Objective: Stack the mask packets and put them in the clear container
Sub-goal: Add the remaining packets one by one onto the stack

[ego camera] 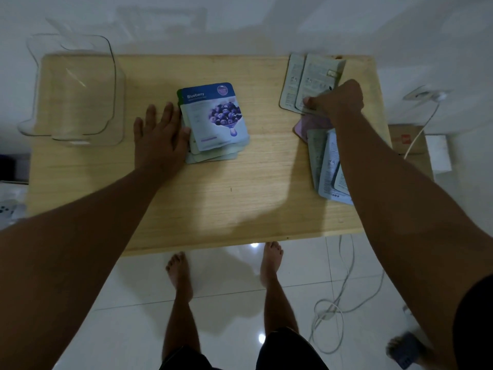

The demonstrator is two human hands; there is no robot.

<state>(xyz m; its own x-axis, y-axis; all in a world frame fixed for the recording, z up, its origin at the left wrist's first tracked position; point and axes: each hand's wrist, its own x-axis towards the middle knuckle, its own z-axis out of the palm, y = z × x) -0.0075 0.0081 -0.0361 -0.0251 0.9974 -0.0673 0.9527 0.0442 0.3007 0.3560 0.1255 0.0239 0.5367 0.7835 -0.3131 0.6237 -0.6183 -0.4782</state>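
Both bare forearms reach forward from the bottom of the view over a glossy white tiled floor (pixel 226 303), where the person's bare feet stand just short of the near edge of a pale wooden rectangular table (pixel 213 204); a loose white cable (pixel 344 297) coils on the tiles to the right. Farther in, at the table's right side, a fanned heap of pale grey-blue and pink mask packets (pixel 320 156) lies face down, partly hidden under the right forearm; beyond it the right hand (pixel 338 98) is curled shut, its fingers pinching the near edge of two overlapping pale green-grey mask packets (pixel 301 76) that lie back side up near the far right corner. At mid-table the left hand (pixel 160 134) lies flat and spread, grasping nothing, its fingertips (pixel 186 130) touching the left edge of an uneven stack of mask packets (pixel 213 121); the top packet is blue and white, printed "Blueberry" with a cluster of berries. Well apart from the stack, at the far left corner, the clear plastic container (pixel 77 89) stands with no packets visible in it; behind the table rises a white wall (pixel 266 22).
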